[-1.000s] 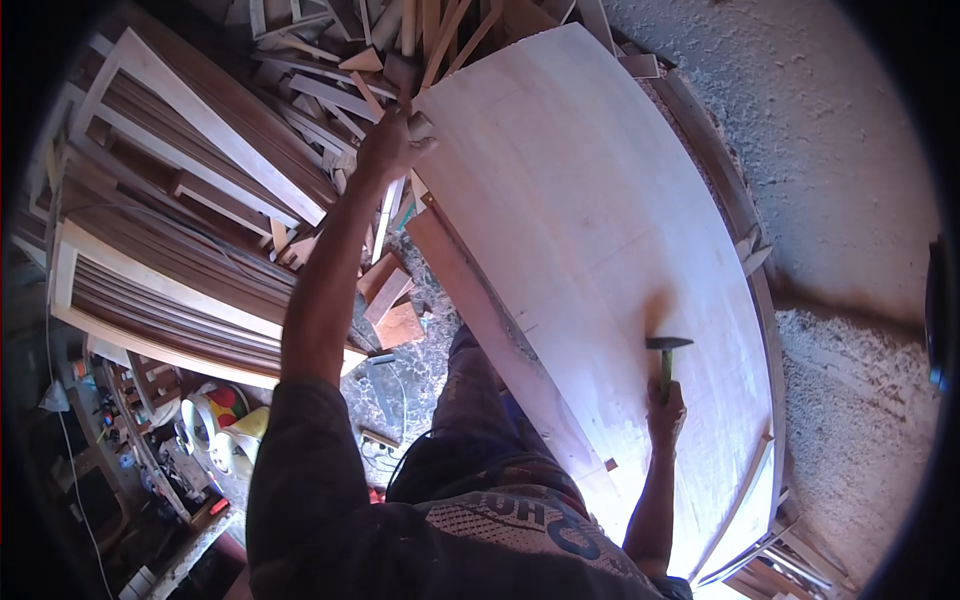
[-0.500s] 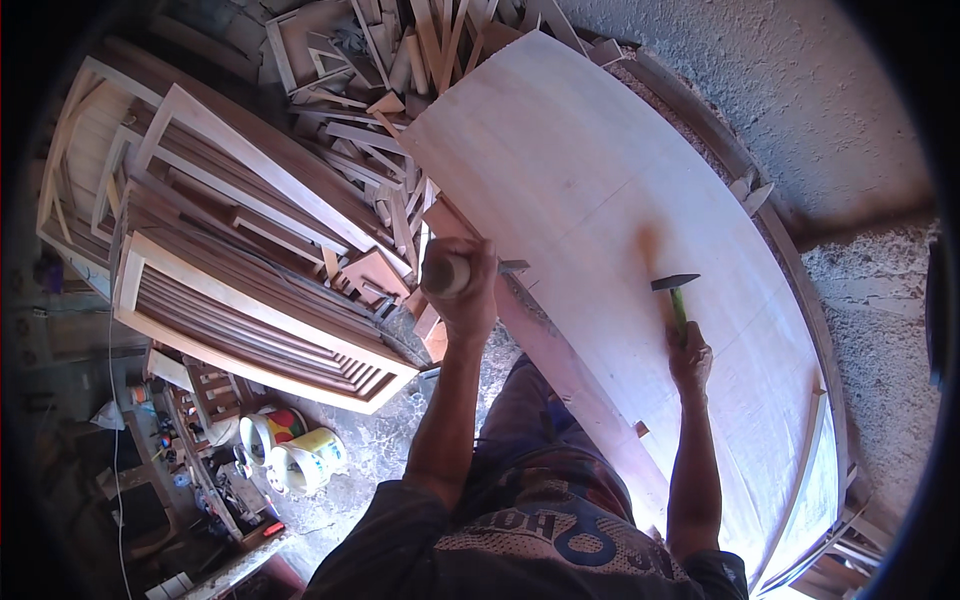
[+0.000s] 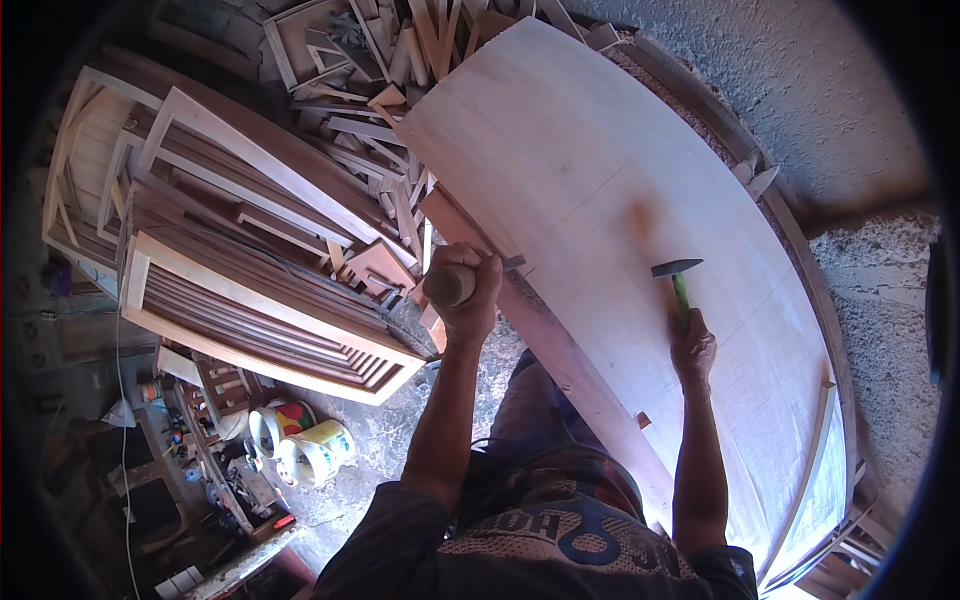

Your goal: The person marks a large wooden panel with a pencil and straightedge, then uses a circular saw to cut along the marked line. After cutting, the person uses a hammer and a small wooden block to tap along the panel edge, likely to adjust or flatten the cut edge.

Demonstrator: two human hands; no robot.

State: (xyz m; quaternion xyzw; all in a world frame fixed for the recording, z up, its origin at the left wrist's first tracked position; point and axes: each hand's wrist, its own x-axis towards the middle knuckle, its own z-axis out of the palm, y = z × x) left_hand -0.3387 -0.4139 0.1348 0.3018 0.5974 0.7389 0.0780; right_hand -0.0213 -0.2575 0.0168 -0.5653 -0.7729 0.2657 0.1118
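My left hand (image 3: pixel 475 300) is closed round the thick round handle of a chisel (image 3: pixel 450 286), whose end faces up. The chisel's flat metal blade (image 3: pixel 514 263) shows past my fingers, at the near left edge of a large pale wooden panel (image 3: pixel 580 190). Over the panel, my right hand (image 3: pixel 692 350) grips a hammer (image 3: pixel 680 290) by its green handle. Its dark metal head (image 3: pixel 677 267) is apart from the chisel, well to its right. Along the panel's left edge runs a reddish wooden board (image 3: pixel 560 350); the blade's tip is hard to make out.
Slatted wooden frames (image 3: pixel 270 330) are stacked at left. Wood offcuts (image 3: pixel 370 130) pile up at the far side. Two buckets (image 3: pixel 318 455) stand on the floor at lower left, beside a cluttered rack (image 3: pixel 225 470). A rough wall (image 3: pixel 800 90) borders the panel on the right.
The view has shifted slightly. The hammer has moved a little farther up over the panel, and my left hand has tilted slightly while keeping hold of the chisel.
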